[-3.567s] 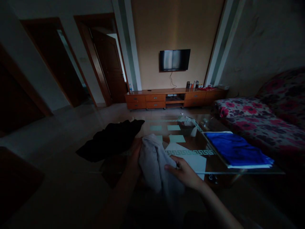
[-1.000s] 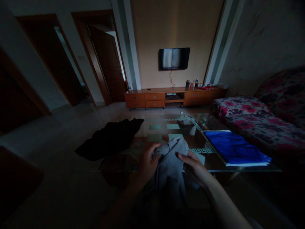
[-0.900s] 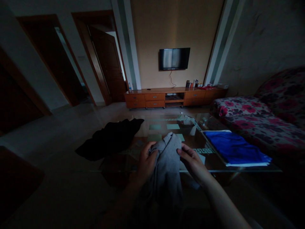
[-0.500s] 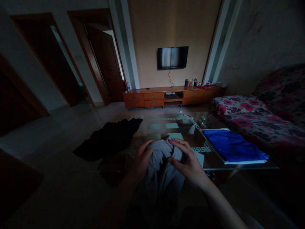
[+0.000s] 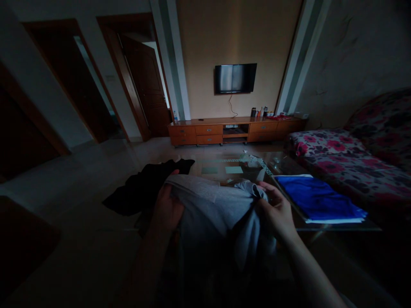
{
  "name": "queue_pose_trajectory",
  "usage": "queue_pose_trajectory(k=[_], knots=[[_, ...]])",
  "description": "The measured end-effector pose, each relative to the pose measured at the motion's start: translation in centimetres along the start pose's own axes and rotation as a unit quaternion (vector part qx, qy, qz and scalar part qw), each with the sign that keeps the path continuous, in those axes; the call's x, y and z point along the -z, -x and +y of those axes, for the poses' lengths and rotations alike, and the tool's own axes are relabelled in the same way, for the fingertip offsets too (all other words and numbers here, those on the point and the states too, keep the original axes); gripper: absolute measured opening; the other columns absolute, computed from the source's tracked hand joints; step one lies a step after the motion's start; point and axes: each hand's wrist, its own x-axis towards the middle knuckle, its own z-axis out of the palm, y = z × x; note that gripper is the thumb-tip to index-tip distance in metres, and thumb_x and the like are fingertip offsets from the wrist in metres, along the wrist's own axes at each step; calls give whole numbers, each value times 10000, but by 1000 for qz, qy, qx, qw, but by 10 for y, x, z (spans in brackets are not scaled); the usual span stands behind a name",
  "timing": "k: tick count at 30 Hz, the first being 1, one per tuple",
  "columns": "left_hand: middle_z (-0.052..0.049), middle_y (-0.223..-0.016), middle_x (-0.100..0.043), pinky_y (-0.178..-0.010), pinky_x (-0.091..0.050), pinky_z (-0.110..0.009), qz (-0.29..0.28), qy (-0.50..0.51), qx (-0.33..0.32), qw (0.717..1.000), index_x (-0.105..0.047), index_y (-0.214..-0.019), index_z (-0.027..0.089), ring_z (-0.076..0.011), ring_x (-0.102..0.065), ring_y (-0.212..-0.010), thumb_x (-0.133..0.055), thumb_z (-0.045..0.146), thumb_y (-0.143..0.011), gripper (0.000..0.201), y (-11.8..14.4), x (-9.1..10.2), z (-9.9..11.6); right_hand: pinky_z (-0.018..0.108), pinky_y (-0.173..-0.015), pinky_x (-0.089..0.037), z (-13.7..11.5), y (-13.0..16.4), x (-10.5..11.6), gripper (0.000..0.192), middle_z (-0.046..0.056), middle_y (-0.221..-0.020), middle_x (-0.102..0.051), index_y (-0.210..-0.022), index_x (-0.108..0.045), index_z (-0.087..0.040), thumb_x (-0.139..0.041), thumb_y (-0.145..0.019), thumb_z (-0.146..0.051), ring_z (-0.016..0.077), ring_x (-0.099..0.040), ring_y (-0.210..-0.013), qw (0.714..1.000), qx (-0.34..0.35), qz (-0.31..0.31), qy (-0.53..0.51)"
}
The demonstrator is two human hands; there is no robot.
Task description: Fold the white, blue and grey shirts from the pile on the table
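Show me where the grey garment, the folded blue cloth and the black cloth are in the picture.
grey garment [image 5: 212, 205], head view, on the stretched middle between the two hands.
folded blue cloth [image 5: 316, 199], head view, on its flat top face.
black cloth [image 5: 144, 190], head view, on the middle of the heap.

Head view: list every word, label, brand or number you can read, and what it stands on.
None can be read.
TV: screen shows only glare, no brand legible.
Bottles on the TV cabinet: labels too small.
Grey garment, blue cloth: no print visible.
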Motion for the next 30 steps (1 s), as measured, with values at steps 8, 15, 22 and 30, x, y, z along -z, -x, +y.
queue_pose_trajectory(k=[8,15,22,30], knots=[[-8,-980,-767,-909,-567,-320,-5,15,-32,999,-632,-1309,263,-173,-727,-901,-687,361,-908,416,2,0,7,415,-971,-495,6,-5,9,345,53,-1047,-745,-1062,-731,-254,-760,-722,-303,268,-652,-1016,986,52,-55,147],[-38,-1198,-685,-1008,-507,-325,18,-92,-84,992,-603,-1300,291,-184,-660,-1121,-814,306,-777,565,-15,17,-9,323,-721,-535,-2,7,-7,344,40,-872,-757,-955,-739,-216,-778,-779,-509,224,-675,-794,981,-95,-166,-45],[-96,-1516,-470,-1212,-281,-478,-235,-404,-125,875,-574,-1395,292,-317,-392,-1440,-848,281,-728,721,31,-8,-26,407,-893,-551,-22,33,-32,382,64,-971,-778,-1109,-731,-236,-802,-783,-422,285,-714,-980,942,-198,-176,-206],[-111,-1315,-646,-1071,-453,-505,-339,-435,-59,832,-512,-1460,287,-344,-587,-1235,-800,330,-779,740,67,-24,-65,387,-850,-547,-26,47,-40,353,44,-963,-766,-1113,-747,-278,-759,-822,-477,266,-700,-932,937,-189,-227,-184]])
